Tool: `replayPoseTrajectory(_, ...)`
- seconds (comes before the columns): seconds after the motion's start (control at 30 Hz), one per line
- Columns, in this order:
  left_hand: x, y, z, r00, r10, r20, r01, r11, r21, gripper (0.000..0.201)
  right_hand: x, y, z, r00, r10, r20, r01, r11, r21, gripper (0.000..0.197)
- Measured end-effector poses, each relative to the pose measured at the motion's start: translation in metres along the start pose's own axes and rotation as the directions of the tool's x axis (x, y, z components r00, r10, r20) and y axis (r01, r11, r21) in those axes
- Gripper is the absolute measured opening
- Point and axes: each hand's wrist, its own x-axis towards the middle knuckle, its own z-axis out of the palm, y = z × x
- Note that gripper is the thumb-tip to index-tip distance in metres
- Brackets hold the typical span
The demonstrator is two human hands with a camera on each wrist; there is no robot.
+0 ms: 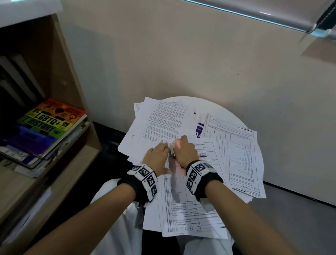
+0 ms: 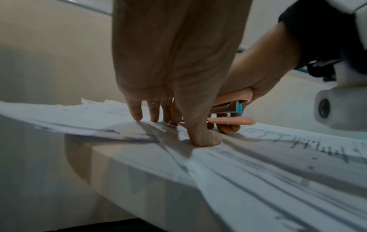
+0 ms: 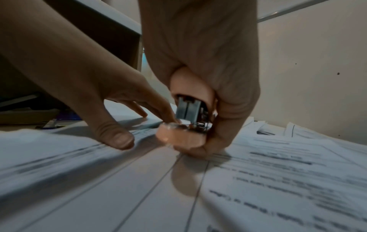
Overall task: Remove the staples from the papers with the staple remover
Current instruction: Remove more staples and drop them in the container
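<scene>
Both bare forearms reach toward 12 o'clock, each wrist wrapped in a black band with white coded tags, the hands close side by side. The left hand (image 1: 159, 154) is spread, its fingers (image 2: 137, 115) straight and pointing down at 6 o'clock, tips and thumb pressing flat. The right hand (image 1: 185, 150), just at 3 o'clock of the left, is curled into a grip, thumb on one side and fingers (image 3: 232, 119) wrapped on the other, knuckles up.

Pink staple remover (image 2: 231, 120), white papers (image 1: 241, 148)
</scene>
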Motion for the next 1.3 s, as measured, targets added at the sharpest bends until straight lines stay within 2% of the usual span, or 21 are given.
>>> replayPoseTrajectory(0.2, 0.001, -0.006, 0.002, 1.000, 0.016, -0.008, -0.017, 0.998, -0.064, 0.074, 0.002, -0.009, 0.007, 0.995, 0.078, -0.057, -0.077, 0.997, 0.033, 0.040)
replayPoseTrajectory(0.37, 0.003, -0.004, 0.002, 1.000, 0.023, 0.000, -0.023, 0.998, -0.053, 0.071, 0.001, -0.006, 0.010, 0.994, -0.062, -0.088, 0.051, 0.991, -0.127, 0.040)
replayPoseTrajectory(0.53, 0.003, -0.003, 0.002, 0.999, 0.016, -0.030, -0.017, 0.999, -0.050, 0.060, 0.013, -0.017, 0.005, 0.990, 0.099, -0.098, -0.084, 0.985, 0.151, 0.038)
replayPoseTrajectory(0.6, 0.004, -0.002, 0.003, 1.000, 0.018, -0.025, -0.019, 0.999, -0.031, 0.059, 0.015, -0.021, 0.001, 0.987, 0.121, -0.108, -0.093, 0.967, 0.236, 0.037)
replayPoseTrajectory(0.67, 0.006, 0.000, 0.002, 1.000, 0.013, 0.000, -0.013, 1.000, -0.002, 0.064, 0.017, -0.019, -0.006, 0.990, 0.095, -0.102, -0.068, 0.968, 0.243, 0.038)
replayPoseTrajectory(0.83, 0.006, 0.002, -0.003, 0.994, -0.022, 0.110, 0.017, 0.999, 0.048, 0.078, 0.014, 0.025, -0.040, 0.990, 0.088, -0.111, -0.062, 0.974, 0.220, 0.043)
replayPoseTrajectory(1.0, 0.014, 0.021, 0.001, 0.995, -0.052, 0.082, 0.045, 0.995, 0.087, 0.079, 0.004, 0.078, -0.062, 0.986, 0.151, -0.068, -0.131, 0.963, 0.233, 0.042)
replayPoseTrajectory(1.17, 0.034, 0.053, 0.007, 0.988, 0.032, 0.148, -0.031, 0.999, -0.006, 0.079, 0.002, 0.088, -0.053, 0.989, 0.141, -0.035, -0.131, 0.969, 0.208, 0.040)
replayPoseTrajectory(1.3, 0.043, 0.070, 0.008, 0.969, 0.061, 0.241, -0.068, 0.997, 0.022, 0.085, 0.009, 0.090, -0.049, 0.991, 0.123, -0.055, -0.113, 0.982, 0.153, 0.040)
